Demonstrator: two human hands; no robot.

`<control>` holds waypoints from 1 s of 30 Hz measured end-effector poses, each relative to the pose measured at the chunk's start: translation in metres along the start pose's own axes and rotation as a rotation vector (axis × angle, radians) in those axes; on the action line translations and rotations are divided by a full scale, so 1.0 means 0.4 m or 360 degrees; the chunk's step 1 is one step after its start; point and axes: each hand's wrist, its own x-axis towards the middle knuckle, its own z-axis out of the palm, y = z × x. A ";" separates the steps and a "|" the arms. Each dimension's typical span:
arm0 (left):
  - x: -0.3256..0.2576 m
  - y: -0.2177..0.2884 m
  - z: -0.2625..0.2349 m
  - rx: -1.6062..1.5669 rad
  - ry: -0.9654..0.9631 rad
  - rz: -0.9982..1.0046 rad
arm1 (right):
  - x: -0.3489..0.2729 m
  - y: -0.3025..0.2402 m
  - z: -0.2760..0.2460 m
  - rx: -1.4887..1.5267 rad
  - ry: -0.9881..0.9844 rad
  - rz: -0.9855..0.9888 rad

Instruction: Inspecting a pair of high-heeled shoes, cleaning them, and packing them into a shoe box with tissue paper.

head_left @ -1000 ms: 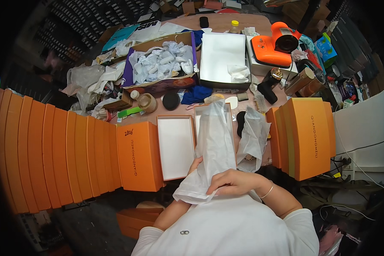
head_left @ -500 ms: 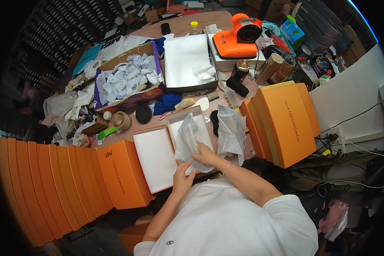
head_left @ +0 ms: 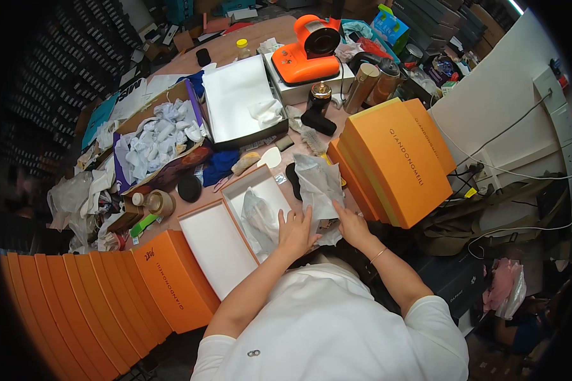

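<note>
An open orange shoebox with a white inside [head_left: 274, 185] lies in front of me, its white-lined lid [head_left: 217, 244] beside it on the left. In the box rests a bundle in translucent white wrapping [head_left: 258, 213]; what it holds is hidden. My left hand [head_left: 296, 235] is open, fingers spread, over the box's right edge, next to the bundle. A second translucent white wrapping [head_left: 318, 181] lies right of the box. At its near edge is my right hand [head_left: 354, 227], open with its forefinger stretched out, seemingly touching the wrapping.
Orange shoeboxes [head_left: 175, 279] stand in a row at the left, and more orange boxes [head_left: 394, 162] are stacked at the right. Behind are a purple carton of crumpled white paper [head_left: 162, 136], a box of white sheets [head_left: 238, 95] and an orange machine [head_left: 308, 54].
The wrapped bundle that my hands held over the box now lies in it, released. Both hands have moved right, toward the second wrapping. The view has turned.
</note>
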 end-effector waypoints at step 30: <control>0.094 0.014 -0.146 -0.1217 0.0639 0.0020 | 0.013 -0.080 -0.124 -0.0029 0.0300 -0.0217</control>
